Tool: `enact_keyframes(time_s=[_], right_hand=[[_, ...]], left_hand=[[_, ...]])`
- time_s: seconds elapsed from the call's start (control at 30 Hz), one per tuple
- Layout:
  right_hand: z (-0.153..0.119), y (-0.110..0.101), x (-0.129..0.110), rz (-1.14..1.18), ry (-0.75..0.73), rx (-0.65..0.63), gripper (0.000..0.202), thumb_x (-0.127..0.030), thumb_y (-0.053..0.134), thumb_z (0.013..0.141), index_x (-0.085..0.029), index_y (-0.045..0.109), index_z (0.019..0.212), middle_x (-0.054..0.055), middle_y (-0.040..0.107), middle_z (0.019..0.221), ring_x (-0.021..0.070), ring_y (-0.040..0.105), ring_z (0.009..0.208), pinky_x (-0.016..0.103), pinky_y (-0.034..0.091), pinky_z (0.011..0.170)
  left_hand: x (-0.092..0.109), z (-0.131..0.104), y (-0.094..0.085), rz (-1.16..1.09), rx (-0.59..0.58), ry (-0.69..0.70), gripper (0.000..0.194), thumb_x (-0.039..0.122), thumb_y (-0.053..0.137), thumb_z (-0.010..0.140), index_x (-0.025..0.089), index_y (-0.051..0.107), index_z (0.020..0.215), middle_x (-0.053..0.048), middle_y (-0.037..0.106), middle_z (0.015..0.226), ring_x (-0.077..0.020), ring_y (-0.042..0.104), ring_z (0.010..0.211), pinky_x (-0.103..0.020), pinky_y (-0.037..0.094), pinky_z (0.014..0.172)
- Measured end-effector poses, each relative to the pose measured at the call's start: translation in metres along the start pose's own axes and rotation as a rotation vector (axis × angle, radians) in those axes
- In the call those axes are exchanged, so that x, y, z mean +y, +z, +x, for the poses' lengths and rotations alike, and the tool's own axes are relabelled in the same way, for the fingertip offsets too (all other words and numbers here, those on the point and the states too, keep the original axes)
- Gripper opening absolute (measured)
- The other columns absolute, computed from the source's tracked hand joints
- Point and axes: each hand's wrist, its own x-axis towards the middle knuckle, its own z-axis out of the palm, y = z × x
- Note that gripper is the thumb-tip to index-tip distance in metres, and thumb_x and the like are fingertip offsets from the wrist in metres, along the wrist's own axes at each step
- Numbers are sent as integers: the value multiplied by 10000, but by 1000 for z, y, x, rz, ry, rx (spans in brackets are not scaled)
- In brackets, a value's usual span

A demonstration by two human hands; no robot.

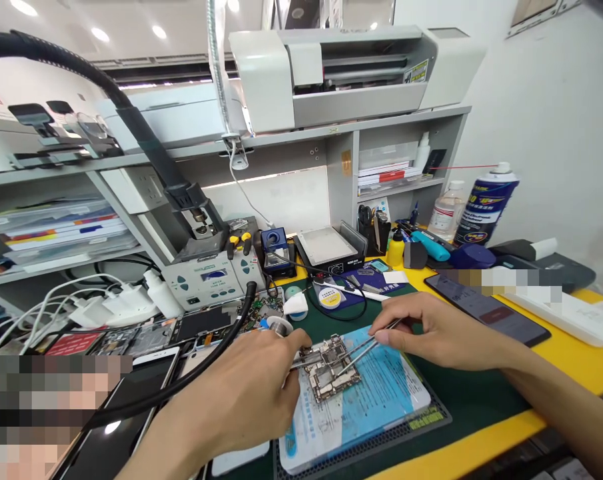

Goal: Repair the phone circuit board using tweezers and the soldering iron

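A phone logic board (317, 385) lies on a blue and white pad, its surface crowded with metal shields and chips. My left hand (261, 380) is at the board's left edge, fingers closed around slim metal tweezers (298, 364) that reach onto the board; most of their length is hidden by the hand. From the right, my right hand (421, 327) pinches another pair of metal tweezers (364, 350). Their two legs stand apart and slant down over the middle of the board. Whether the tips touch a part is too small to tell.
The blue and white pad (386, 380) rests on a green mat. A black hose (231, 343) arches beside my left forearm from the rework station (214, 280). Phones lie at left, and a dark phone (481, 307) at right. Behind stand a hot plate (326, 247) and a spray can (486, 207).
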Motion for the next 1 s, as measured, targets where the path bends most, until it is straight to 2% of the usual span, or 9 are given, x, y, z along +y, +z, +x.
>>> enact_keyframes(time_s=[0.1,0.43,0.63,1.0], right_hand=[[1,1,-1,-1,-4,0,367,-529,656,995,-208,822,930,71,759,849,209,642,741,295,479,631],[-2,7,-3,24,-22,49,359,-548,696,968,-221,836,917,57,740,793,197,628,691,282,483,586],[-2,8,-3,-24,24,-4,420,-581,619,1005,-212,808,942,61,708,798,194,601,696,280,447,585],[-3,12,-4,-15,-7,41,418,-585,654,986,-208,825,935,67,720,781,198,609,691,284,454,589]], left_hand=[[-1,0,3,-3,1,18,309,190,465,945,285,656,1169,-52,727,883,-305,734,856,-348,408,651],[-1,-4,6,-21,14,-13,158,233,454,973,275,593,1036,-45,691,858,-300,701,827,-350,372,641],[-3,-5,10,-29,21,-35,143,259,450,971,288,582,1019,-42,668,847,-313,689,828,-358,358,644],[-3,-5,9,-39,33,-14,145,229,457,952,280,581,1007,-40,680,854,-308,688,827,-359,341,647]])
